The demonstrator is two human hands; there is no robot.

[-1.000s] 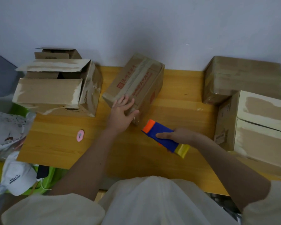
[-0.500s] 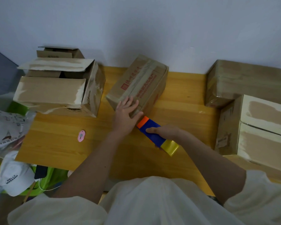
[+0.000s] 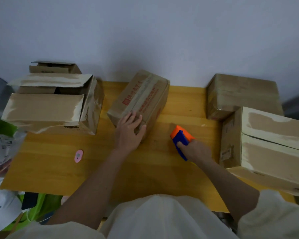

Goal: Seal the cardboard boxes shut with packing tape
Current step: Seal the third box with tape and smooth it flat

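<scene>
Sitting on the wooden table (image 3: 47, 161), the middle box (image 3: 141, 99) is my landmark: brown cardboard, tilted, red print on top, a tape strip along its seam, near the back wall. Left of it stands an open box (image 3: 50, 107) with raised flaps; right of it sit two stacked boxes (image 3: 266, 135). My left hand (image 3: 129, 131) still lies spread on its near corner. My right hand (image 3: 196, 150), gripping the blue-and-orange tape dispenser (image 3: 180, 139), has swung away to the right since half a second ago. A pink tag (image 3: 79, 155) lies left of the box.
</scene>
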